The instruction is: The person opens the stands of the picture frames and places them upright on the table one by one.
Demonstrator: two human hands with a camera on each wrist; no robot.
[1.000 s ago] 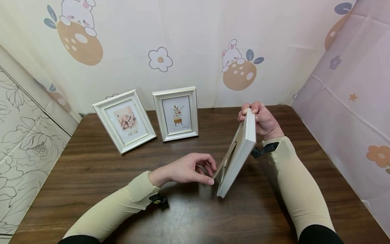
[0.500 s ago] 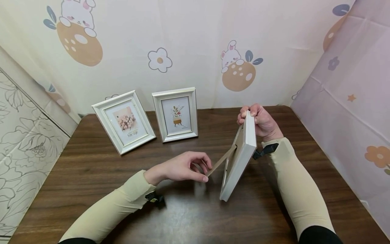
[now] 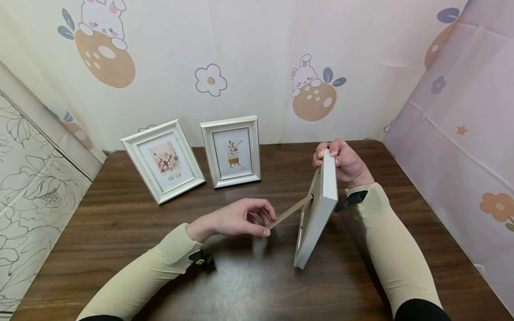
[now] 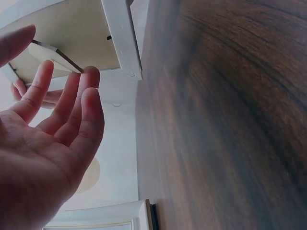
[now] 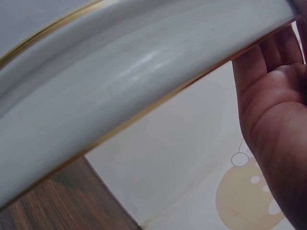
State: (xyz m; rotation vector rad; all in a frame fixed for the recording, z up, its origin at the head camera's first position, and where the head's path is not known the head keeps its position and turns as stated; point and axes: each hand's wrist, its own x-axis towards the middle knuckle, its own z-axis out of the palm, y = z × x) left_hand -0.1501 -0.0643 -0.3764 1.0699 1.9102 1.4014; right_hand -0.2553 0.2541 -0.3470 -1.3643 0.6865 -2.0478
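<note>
My right hand grips the top of a white picture frame, which it holds tilted on edge with its back facing left. In the right wrist view the front moulding of that picture frame shows, white with gold lines. A thin easel stand sticks out from the backing. Its free end is pinched between the thumb and fingers of my left hand. The left wrist view shows the stand against the beige backing. Whether the frame's lower corner touches the table cannot be told.
Two more white picture frames stand at the back of the brown wooden table: one with a flower picture, leaning askew at the left, and one with a potted-plant picture beside it. A patterned curtain hangs behind the table.
My left hand has moved left, swinging the stand away from the backing to a wider angle. The frame has turned slightly more upright, its lower end shifting right, while my right hand keeps its grip.
</note>
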